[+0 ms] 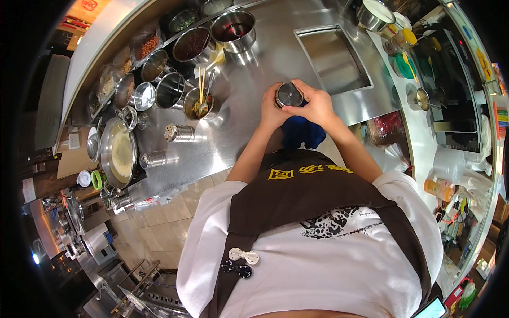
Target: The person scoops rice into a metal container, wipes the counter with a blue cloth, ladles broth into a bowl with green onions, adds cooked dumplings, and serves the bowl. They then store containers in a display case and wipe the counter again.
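Observation:
A small round metal canister point(289, 95), dark and shiny on its upward face, is held between both hands at the counter's front edge. My left hand point(272, 106) wraps its left side. My right hand point(317, 104) curls around the right side, with the thumb across the near rim. The undersides of the fingers and the canister's lower part are hidden. Dark blue cloth point(303, 133) shows below the hands. To the left on the steel counter point(242, 99) stand a metal pot point(198, 104) with chopsticks and a spoon in it, and a metal shaker point(179, 133).
A rectangular recess point(334, 59) with a raised rim lies ahead to the right. Pots of dark liquid point(234, 31), several tubs and a wide pan of pale food point(121, 153) line the left side. Another metal shaker point(153, 159) stands near the pan. Jars point(399, 41) occupy the right-hand white ledge.

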Action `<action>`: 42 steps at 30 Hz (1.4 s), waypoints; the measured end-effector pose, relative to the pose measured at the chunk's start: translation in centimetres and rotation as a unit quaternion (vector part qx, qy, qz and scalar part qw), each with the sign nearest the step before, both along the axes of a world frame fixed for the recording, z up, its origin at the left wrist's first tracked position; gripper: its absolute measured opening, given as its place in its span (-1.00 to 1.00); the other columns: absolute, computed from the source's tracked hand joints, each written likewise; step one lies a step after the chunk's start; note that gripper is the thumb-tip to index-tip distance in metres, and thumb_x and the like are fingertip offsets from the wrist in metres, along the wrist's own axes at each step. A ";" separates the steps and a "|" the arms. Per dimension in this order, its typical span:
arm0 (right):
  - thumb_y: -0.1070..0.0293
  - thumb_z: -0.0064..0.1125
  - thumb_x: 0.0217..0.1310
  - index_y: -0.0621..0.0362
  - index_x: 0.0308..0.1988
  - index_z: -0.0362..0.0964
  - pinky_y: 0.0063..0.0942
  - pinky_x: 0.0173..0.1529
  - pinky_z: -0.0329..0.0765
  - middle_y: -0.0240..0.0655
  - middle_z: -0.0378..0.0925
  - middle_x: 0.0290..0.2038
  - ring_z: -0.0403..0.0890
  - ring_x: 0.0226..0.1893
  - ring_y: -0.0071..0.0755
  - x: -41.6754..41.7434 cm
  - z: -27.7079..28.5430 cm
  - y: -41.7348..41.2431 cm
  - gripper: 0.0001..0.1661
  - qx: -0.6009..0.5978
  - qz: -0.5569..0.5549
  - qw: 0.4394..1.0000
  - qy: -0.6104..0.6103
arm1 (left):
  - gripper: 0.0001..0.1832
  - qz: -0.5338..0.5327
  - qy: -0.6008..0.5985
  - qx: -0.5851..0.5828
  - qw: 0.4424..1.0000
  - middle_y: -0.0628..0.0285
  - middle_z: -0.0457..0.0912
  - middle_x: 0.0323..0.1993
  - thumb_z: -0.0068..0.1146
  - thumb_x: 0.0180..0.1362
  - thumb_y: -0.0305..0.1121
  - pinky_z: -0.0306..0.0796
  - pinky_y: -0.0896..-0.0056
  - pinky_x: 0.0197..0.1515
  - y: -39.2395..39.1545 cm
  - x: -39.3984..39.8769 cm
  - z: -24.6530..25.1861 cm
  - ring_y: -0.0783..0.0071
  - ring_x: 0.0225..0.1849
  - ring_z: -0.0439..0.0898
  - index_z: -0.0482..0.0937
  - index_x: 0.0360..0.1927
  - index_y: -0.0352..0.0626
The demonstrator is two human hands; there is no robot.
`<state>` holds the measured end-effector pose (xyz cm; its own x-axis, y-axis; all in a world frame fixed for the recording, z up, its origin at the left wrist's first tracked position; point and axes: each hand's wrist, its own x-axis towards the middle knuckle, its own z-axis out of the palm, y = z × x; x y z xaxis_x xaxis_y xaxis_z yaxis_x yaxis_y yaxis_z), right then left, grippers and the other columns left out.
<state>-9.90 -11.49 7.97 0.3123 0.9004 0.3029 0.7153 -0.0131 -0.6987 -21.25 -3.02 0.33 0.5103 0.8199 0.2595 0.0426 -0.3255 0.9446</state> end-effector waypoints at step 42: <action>-0.25 -0.02 -0.06 0.20 -0.52 0.51 -0.31 -0.38 0.44 -0.15 0.51 -0.62 0.55 -0.49 -0.10 11.6 -19.7 -42.1 -0.35 -0.149 -0.594 0.726 0.313 | -0.26 -0.394 0.106 -0.012 0.913 0.03 0.43 -0.22 0.35 -0.42 -0.26 0.30 0.30 -0.09 -22.3 30.3 1.0 0.29 -0.17 0.42 0.29 -0.10 -0.35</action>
<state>1.66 -53.62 -11.76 0.9146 -0.1201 -0.3861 -0.3805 -0.5786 -0.7214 9.07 -25.36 1.28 0.9808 0.1809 0.0725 -0.0123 -0.3138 0.9494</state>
